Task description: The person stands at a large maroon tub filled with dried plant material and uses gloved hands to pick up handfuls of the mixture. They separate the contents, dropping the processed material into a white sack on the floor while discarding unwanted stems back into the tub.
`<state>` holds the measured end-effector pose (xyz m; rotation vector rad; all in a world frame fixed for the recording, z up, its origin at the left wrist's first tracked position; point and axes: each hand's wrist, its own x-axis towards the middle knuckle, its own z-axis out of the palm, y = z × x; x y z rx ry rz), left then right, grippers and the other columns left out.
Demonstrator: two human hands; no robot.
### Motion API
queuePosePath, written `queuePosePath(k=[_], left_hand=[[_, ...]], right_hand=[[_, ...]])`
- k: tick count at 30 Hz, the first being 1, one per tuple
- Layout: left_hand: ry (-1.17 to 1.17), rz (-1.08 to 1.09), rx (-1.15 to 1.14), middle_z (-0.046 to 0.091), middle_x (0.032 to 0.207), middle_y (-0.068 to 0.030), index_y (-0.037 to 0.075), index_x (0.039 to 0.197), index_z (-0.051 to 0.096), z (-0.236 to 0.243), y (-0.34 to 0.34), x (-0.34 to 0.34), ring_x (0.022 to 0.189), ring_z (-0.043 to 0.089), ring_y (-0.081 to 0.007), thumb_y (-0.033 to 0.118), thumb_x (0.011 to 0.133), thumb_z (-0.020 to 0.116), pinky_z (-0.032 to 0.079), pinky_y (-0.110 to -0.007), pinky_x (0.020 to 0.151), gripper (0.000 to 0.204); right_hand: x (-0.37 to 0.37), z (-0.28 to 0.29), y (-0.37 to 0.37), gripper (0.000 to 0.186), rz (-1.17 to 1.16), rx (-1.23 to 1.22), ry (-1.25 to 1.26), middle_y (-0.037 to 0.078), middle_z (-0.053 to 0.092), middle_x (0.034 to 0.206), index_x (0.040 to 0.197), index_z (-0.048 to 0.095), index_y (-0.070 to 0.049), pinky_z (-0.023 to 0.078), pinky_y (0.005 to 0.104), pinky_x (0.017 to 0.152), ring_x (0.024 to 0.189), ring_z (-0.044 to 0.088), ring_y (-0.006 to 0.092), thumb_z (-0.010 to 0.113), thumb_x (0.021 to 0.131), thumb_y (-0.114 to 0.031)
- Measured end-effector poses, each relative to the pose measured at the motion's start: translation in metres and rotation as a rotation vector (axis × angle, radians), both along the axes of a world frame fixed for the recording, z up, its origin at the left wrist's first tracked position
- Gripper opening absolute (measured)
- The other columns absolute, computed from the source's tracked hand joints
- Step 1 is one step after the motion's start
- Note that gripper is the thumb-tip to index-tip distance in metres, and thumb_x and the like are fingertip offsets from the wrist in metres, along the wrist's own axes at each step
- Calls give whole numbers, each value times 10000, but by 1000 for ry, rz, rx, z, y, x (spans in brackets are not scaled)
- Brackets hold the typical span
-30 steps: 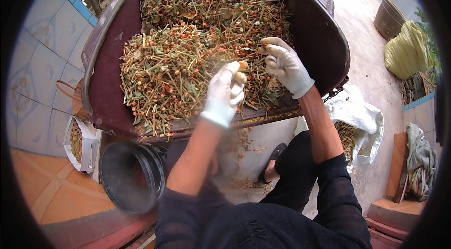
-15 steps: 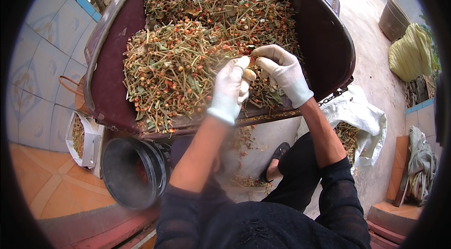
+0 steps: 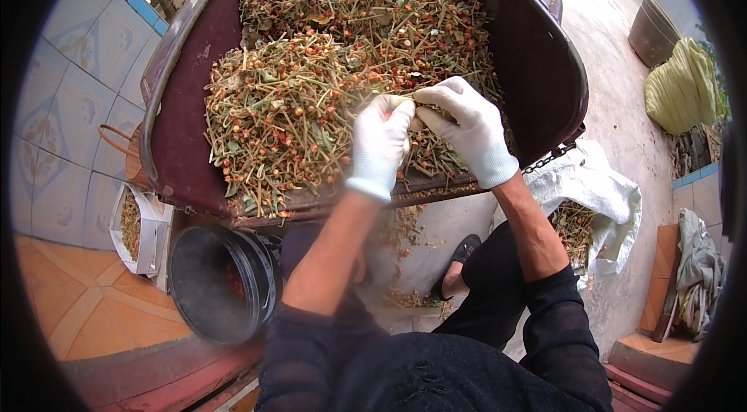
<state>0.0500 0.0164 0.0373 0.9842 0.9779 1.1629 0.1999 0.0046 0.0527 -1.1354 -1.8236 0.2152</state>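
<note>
Both hands wear white knit gloves and meet over the front of a heap of dried stalks mixed with red and orange bits, perhaps pepper stems. My left hand has its fingers curled in and the thumb pressed to the forefinger. Just to its right, my right hand pinches with thumb and forefinger, the tips nearly touching the left ones. A small yellowish piece shows between the fingertips, too small to name. The heap fills much of a dark maroon cart bed.
A black bucket lies tipped by the cart's left corner, beside a white box of stalks. On the right are an open white sack, a chain, a yellow-green sack and a brown tub. Debris litters the ground.
The fingertips have come closer together, and the left hand's fingers have curled in more. The right hand has turned slightly, showing more of its back. The heap looks the same.
</note>
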Motion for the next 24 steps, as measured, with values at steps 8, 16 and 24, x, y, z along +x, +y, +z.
queuePosePath(k=[8, 16, 24], left_hand=[[-81, 8, -25, 595, 694, 8, 26, 988, 596, 6, -8, 8, 412, 393, 1, 154, 981, 557, 288, -166, 341, 134], [-594, -139, -163, 609, 740, -34, 20, 1005, 598, -7, -3, 3, 407, 373, -41, 143, 986, 520, 305, -180, 327, 147], [-679, -234, -233, 662, 832, -97, 24, 981, 601, -5, 1, -6, 424, 374, -69, 114, 936, 486, 298, -199, 325, 153]], right_hand=[[-3, -10, 1, 94, 64, -195, 364, 16, 624, 788, 980, 668, -64, 487, 248, 587, 681, 620, 115, 652, 895, -102], [3, -9, 1, 133, 427, -886, 1246, -21, 587, 821, 1061, 616, -41, 330, 165, 454, 612, 481, 10, 608, 953, -118], [3, -6, 3, 105, 320, -831, 1226, -6, 600, 802, 1026, 608, -49, 320, 149, 430, 562, 474, 7, 584, 965, -131]])
